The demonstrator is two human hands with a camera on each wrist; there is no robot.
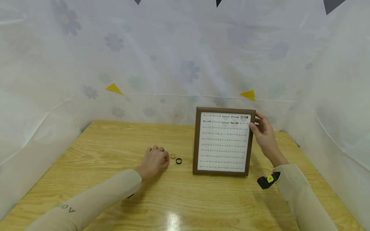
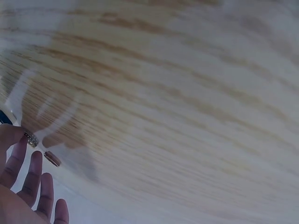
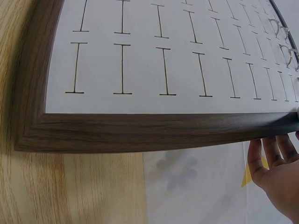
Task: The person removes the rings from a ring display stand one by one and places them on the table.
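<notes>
A brown-framed ring display board (image 1: 196,141) stands tilted on the wooden table (image 1: 101,150). A few rings (image 1: 234,121) sit in its top rows. My right hand (image 1: 264,133) grips the board's upper right edge; the right wrist view shows the frame (image 3: 140,130) close up with the fingers (image 3: 275,163) behind it. My left hand (image 1: 154,160) rests on the table left of the board, fingers loosely bent. One fingertip (image 2: 10,137) touches a stone-set gold ring (image 2: 32,138), seen from the head as a gold ring (image 1: 172,156). A black ring (image 1: 178,161) lies just beyond.
Another small brownish ring (image 2: 52,158) lies by the left fingers, hidden in the head view. White flowered sheeting (image 1: 185,64) walls the table on three sides. A black wrist camera (image 1: 267,180) sits on the right sleeve.
</notes>
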